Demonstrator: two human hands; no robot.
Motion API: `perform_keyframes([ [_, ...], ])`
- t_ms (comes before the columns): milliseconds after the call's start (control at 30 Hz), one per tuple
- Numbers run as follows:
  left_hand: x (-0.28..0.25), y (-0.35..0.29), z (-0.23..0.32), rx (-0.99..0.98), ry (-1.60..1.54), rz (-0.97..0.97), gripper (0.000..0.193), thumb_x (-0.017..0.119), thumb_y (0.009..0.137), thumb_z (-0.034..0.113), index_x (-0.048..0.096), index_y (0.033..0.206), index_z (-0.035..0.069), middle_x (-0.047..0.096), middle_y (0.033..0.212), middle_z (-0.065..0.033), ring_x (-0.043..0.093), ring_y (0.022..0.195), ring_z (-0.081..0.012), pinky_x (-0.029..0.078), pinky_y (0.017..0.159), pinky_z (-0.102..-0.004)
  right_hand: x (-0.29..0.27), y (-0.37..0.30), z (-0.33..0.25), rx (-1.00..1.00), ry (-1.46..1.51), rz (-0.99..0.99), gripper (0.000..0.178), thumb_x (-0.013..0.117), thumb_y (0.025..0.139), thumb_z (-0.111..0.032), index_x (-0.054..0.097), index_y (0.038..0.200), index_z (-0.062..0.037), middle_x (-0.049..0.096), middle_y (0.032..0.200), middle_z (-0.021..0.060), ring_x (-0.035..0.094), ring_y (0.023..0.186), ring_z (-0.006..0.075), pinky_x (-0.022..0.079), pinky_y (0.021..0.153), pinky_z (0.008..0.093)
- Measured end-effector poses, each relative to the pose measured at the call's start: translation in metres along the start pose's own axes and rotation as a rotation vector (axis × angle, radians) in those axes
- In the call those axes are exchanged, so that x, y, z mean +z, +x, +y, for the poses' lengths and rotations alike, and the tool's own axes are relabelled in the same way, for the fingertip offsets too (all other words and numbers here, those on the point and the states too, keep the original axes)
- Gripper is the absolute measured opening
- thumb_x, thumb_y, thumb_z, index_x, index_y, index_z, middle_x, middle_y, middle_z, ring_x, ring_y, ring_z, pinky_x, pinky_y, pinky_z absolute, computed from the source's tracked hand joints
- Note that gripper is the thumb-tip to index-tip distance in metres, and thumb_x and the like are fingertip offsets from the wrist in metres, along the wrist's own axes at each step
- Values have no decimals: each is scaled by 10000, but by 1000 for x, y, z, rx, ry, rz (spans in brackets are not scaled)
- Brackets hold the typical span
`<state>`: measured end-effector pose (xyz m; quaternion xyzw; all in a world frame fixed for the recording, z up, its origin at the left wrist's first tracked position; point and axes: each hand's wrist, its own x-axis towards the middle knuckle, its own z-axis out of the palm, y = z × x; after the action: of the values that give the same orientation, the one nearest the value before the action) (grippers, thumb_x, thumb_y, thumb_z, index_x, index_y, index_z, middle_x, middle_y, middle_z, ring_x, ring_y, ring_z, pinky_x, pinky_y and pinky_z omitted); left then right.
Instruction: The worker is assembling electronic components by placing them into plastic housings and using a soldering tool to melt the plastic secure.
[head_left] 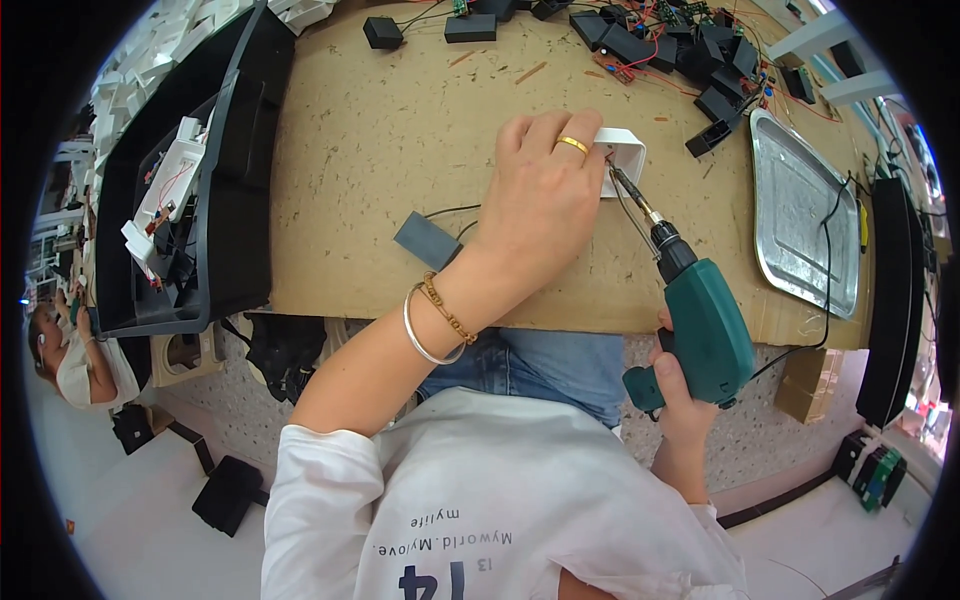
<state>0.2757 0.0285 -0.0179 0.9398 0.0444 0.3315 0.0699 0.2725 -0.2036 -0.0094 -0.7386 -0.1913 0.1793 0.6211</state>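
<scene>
My left hand is closed around a white plastic housing over the table, its fingers covering most of the part. In my right hand is a green electric screwdriver, gripped by its handle. The driver's bit points up and to the left into the open side of the housing; whether it sits on a screw is too small to tell. A dark grey rectangular block with a black wire lies beside my left wrist.
A black bin with white and black parts stands at the left. Black boxes, red wires and circuit boards are heaped at the far right. A metal tray lies right of the driver. Another person sits at far left.
</scene>
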Motion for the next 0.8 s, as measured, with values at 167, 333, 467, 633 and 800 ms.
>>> perform_keyframes([
  [167, -1, 1, 2, -18, 17, -22, 105, 591, 781, 89, 581, 825, -6, 540, 1075, -76, 512, 1001, -249, 377, 873, -390, 0, 0, 0, 7, 36, 1, 432, 645, 794, -172, 531, 1135, 67, 589, 1021, 142, 541, 716, 140, 436, 625, 258],
  [333, 1, 2, 1, -19, 32, -21, 109, 596, 786, 100, 581, 823, -1, 539, 1067, -70, 513, 984, -242, 379, 862, -388, 0, 1, 0, -5, 38, 21, 447, 653, 792, -184, 527, 1142, 66, 590, 1019, 139, 543, 716, 138, 441, 628, 253],
  [467, 1, 3, 2, -27, 45, -38, 109, 601, 786, 102, 582, 821, 1, 541, 1060, -70, 515, 977, -241, 380, 855, -388, 0, 3, 1, -27, 43, 31, 452, 654, 794, -181, 521, 1152, 62, 591, 1021, 137, 544, 724, 135, 448, 634, 249],
  [633, 1, 3, 2, -32, 49, -34, 106, 600, 784, 97, 585, 824, 0, 542, 1060, -70, 516, 976, -239, 381, 852, -388, 1, 3, 0, -4, 29, 23, 458, 650, 796, -160, 509, 1173, 58, 591, 1031, 138, 544, 730, 133, 454, 645, 254],
  [800, 1, 4, 4, -41, 39, -35, 103, 597, 781, 91, 589, 827, -1, 541, 1065, -72, 515, 978, -241, 375, 857, -388, 3, 6, -1, 6, 52, 2, 474, 647, 796, -133, 490, 1203, 51, 589, 1052, 135, 544, 742, 132, 455, 662, 255],
])
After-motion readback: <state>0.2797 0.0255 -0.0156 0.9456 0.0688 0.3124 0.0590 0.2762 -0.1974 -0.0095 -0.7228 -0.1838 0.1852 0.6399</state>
